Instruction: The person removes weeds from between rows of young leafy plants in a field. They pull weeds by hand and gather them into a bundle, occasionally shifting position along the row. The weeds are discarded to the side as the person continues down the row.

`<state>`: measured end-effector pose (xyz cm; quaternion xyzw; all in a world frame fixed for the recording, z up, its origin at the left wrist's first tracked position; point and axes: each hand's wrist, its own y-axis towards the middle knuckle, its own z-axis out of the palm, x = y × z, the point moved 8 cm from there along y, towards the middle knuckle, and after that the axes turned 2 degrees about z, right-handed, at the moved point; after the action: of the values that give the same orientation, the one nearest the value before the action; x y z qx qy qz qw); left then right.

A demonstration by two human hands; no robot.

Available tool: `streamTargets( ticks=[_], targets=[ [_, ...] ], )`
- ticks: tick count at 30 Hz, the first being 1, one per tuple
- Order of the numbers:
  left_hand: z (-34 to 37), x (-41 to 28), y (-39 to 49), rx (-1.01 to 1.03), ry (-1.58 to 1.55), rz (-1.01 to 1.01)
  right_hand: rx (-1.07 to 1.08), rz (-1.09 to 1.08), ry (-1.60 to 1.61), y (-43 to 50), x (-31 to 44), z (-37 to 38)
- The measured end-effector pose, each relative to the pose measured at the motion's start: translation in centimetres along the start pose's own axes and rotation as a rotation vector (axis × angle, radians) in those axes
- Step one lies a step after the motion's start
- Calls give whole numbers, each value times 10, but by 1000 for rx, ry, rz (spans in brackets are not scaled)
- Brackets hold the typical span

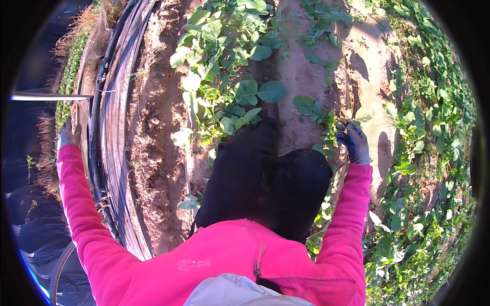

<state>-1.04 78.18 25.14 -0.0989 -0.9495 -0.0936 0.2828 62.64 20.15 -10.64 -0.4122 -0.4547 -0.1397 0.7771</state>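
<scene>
My left hand (69, 133), in a soiled glove, reaches out at the far left beside a dark hose (100, 82) and a green plant strip (69, 69); whether it grips anything cannot be told. On the right, my right hand (353, 140), in a grey and blue glove, has its fingers bent at the edge of a row of small leafy plants (330, 128). A pale green leaf (363, 114) shows just beyond its fingertips. The fingers partly hide whatever may be between them. Broad-leaved plants (229, 91) grow in front of my knees.
Folded plastic sheeting (118, 76) runs lengthwise left of the bare soil (160, 134). Black film (30, 153) covers the far left, with a light bar (49, 97) and a curved hoop (59, 267) over it. Dense leafy growth (421, 153) lines the right side.
</scene>
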Motion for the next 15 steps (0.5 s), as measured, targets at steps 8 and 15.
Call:
streamTargets(
  ticks=[8, 15],
  targets=[
    [-189, -501, -217, 870, -2148, 699, 119, 67, -21, 24, 14, 34],
    [-167, -616, -293, 1707, -2635, 39, 214, 123, -7, 104, -8, 94]
  ],
)
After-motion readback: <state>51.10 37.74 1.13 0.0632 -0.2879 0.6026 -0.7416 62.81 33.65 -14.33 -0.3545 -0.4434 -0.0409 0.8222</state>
